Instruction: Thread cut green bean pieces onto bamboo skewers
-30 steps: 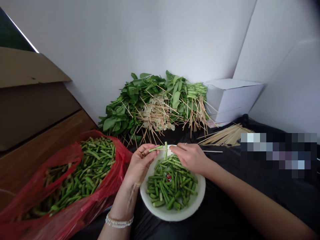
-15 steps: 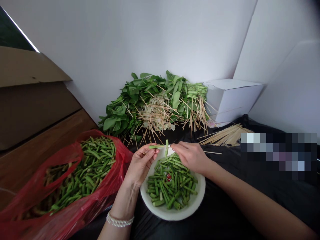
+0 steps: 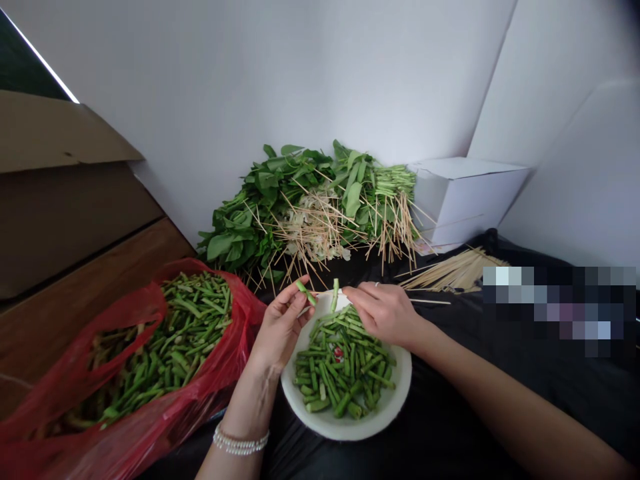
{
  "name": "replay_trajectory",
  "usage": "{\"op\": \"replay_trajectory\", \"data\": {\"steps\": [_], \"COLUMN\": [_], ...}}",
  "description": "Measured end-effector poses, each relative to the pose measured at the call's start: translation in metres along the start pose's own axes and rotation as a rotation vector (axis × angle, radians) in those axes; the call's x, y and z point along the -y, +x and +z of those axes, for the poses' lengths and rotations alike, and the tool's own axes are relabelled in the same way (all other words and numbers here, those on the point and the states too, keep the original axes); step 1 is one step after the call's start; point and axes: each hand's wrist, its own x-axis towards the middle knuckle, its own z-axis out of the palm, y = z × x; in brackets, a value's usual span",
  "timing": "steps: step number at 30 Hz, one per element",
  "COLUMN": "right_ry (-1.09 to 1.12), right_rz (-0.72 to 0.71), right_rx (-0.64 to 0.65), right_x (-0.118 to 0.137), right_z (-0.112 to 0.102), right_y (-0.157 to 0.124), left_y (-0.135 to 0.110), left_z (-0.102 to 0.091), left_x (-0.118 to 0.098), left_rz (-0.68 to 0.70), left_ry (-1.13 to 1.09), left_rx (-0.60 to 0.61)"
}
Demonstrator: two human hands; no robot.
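Green stem piece (image 3: 305, 292): in the head view, it was pinched between thumb and fingertips of the left hand (image 3: 281, 327), above the far rim of a white plate (image 3: 345, 430). Second stem piece (image 3: 335, 294): it stood upright at the right hand (image 3: 385, 312), whose fingertips were pressed together on a thin skewer (image 3: 425, 301). The plate held cut stems (image 3: 345, 363) on the black-covered table (image 3: 440, 447). A red bag (image 3: 150, 427) of stems lay just left, with leafy greens (image 3: 280, 200) behind.

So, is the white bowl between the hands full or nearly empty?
Fairly full: cut green stems lie heaped across most of the white bowl, and only its near rim is bare.
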Motion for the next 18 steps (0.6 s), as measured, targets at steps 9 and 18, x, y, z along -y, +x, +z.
{"op": "replay_trajectory", "data": {"steps": [9,18], "right_ry": [-0.021,-0.043], "right_rz": [-0.004,-0.015], "right_rx": [0.007,0.005], "right_x": [0.0003,0.001], "right_z": [0.0008,-0.0009], "right_y": [-0.0001,0.0006], "left_y": [-0.0011,-0.0015], "left_z": [0.0027,0.0013], "left_x": [-0.0006,-0.0004], "left_rz": [0.003,0.016], "left_ry": [0.031,0.113], "left_rx": [-0.008,-0.024]}}
